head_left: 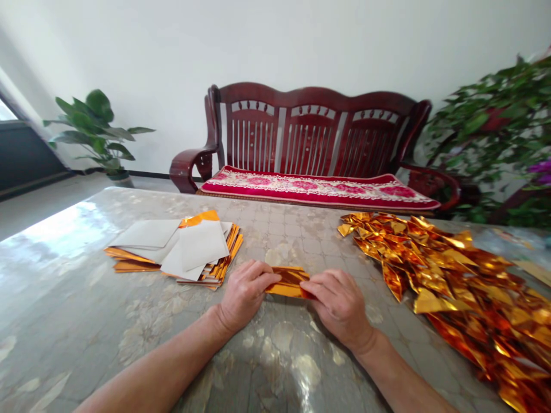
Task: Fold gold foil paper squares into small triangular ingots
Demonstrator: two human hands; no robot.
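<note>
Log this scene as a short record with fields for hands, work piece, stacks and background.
left hand: pinches the left end of the gold foil sheet
right hand: presses the sheet's right end
work piece: sheet folded into a narrow strip, lying on the table
flat stack: unfolded foil sheets, white sides up, left of the hands
folded pile: gold folded pieces, right
background: wooden bench, red cushion, potted plant

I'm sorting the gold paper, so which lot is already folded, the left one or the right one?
The heap on the right: its pieces are creased and crumpled into shapes. The stack on the left is flat sheets, some white side up.
</note>
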